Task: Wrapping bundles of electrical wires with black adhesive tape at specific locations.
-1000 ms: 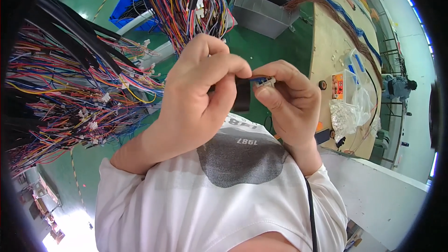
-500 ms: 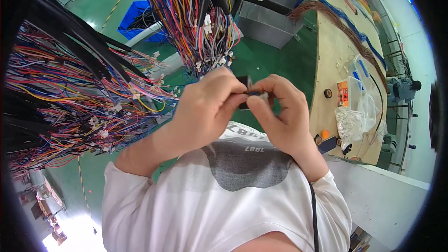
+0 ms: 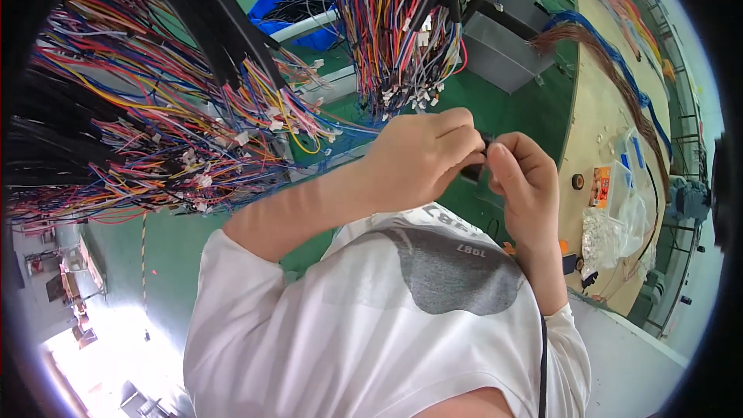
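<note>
In front of my chest, my left hand point(image 3: 426, 156) is closed, its fingertips pinching a small black thing point(image 3: 471, 173), mostly hidden by the fingers. My right hand point(image 3: 529, 186) meets it from the other side, thumb and forefinger pressed together at the black thing's edge. What kind of thing it is cannot be made out. Just beyond my hands hangs a thick bundle of coloured wires point(image 3: 398, 39) with small white connectors at its lower ends. A second, larger mass of wires point(image 3: 147, 116) in black sleeves spreads to the left of my left forearm.
On the right stands a wooden table point(image 3: 592, 120) bearing brown wires point(image 3: 611, 70), a black tape roll point(image 3: 577, 181) and a clear bag of white connectors point(image 3: 602, 236). A grey bin point(image 3: 503, 50) and a blue crate point(image 3: 271, 4) holding black lengths stand on the green floor beyond.
The view has swung, so hands, wires and table appear farther right. My hands stay close together at the black thing; a bluish bit seen between the fingertips before is now hidden.
</note>
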Motion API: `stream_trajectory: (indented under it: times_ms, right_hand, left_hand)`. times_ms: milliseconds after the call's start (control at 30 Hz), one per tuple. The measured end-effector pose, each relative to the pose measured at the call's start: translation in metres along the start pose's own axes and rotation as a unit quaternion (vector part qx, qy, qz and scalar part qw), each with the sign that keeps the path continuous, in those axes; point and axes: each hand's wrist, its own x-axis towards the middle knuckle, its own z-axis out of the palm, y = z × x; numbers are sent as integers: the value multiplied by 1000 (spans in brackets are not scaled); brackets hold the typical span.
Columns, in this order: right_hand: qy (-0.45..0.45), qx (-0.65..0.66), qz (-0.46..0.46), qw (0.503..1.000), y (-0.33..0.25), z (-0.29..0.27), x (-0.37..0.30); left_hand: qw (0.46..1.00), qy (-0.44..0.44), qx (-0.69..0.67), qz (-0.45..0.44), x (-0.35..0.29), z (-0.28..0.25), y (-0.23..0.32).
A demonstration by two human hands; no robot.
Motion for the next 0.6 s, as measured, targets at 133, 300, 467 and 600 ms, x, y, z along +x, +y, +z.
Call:
stream_trajectory:
  times_ms: [133,300,467,600]
  right_hand:
    - [-35,10,22,999,-6,-1,-3]
    - [-53,-56,-34,996,-8,-4,2]
    - [-77,-164,-172,968,-12,-5,4]
    - [-78,-201,-230,949,-12,-5,6]
  left_hand:
    - [945,9,-262,-196,-6,-3,20]
    - [885,-106,-194,-410,4,-20,36]
    - [694,-47,-563,-447,8,-27,24]
    - [578,-32,-660,-479,16,-36,27]
